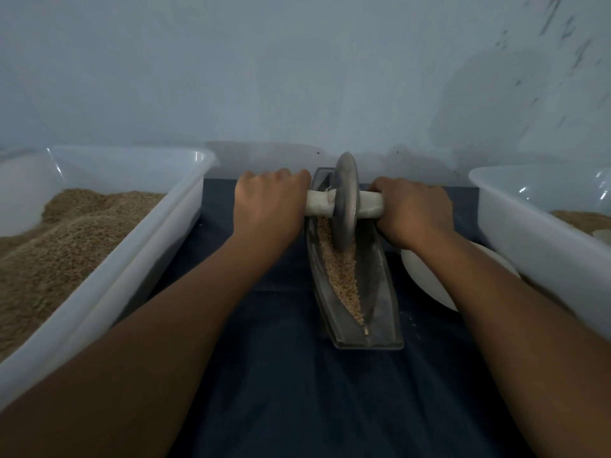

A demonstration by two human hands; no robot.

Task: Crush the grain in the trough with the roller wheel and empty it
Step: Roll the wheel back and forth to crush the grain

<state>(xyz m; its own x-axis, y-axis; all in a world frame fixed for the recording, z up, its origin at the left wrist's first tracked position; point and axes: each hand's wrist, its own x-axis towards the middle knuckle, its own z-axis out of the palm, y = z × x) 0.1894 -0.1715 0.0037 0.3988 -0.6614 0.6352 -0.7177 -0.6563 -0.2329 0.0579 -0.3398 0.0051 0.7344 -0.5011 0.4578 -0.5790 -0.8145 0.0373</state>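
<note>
A narrow boat-shaped metal trough (383,292) lies lengthwise on a dark blue cloth, its groove filled with pale tan grain (342,276). A grey metal roller wheel (345,200) stands upright in the far half of the groove, on the grain. A pale axle handle (319,203) runs through the wheel's centre. My left hand (269,206) grips the left end of the handle. On the other side my right hand (415,209) grips the right end. The trough's far tip is hidden behind the wheel.
A large white plastic tub (185,206) heaped with brown grain sits at the left. Another white tub (515,213) holding some grain stands at the right. A white bowl (426,276) lies between trough and right tub, under my right forearm. A pale wall rises close behind.
</note>
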